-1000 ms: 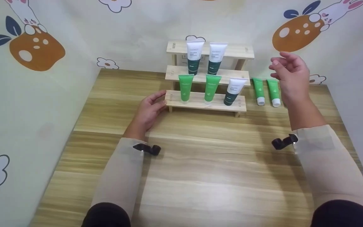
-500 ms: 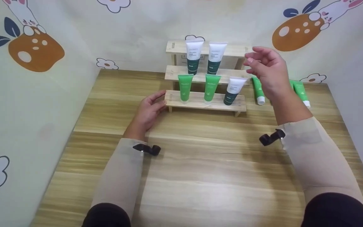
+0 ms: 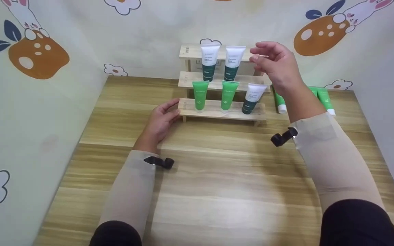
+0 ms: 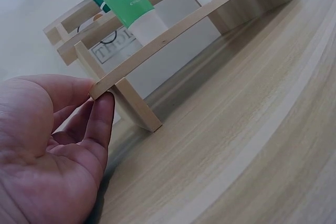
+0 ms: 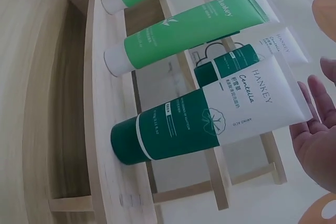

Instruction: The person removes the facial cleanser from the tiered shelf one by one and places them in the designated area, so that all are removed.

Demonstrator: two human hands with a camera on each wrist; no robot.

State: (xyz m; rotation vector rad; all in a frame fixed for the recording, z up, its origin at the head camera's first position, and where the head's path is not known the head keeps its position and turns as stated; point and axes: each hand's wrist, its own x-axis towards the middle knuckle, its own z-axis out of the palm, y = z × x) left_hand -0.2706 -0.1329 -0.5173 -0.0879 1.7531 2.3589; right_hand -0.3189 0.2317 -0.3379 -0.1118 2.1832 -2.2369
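A three-step wooden display rack (image 3: 217,116) stands at the back of the table. My left hand (image 3: 164,119) pinches the left end of its lowest shelf, thumb at the edge and fingers underneath in the left wrist view. On that shelf, two green tubes (image 3: 200,95) and a white and dark-green tube (image 3: 252,98) stand on their caps. Two larger white and dark-green tubes (image 3: 210,61) stand on the middle step. With nothing visible in its loosely bent fingers, my right hand (image 3: 279,68) hovers by the rack's upper right, overlapping the top shelf's end in the head view.
Several green tubes (image 3: 325,100) lie on the table (image 3: 217,181) right of the rack, partly hidden by my right forearm. A patterned wall covering (image 3: 149,41) rises close behind the rack. Each sleeve carries a small black camera mount (image 3: 284,136).
My right hand has moved left and a little away from me, from above the lying green tubes to the rack's upper right end. My left hand keeps its hold on the rack.
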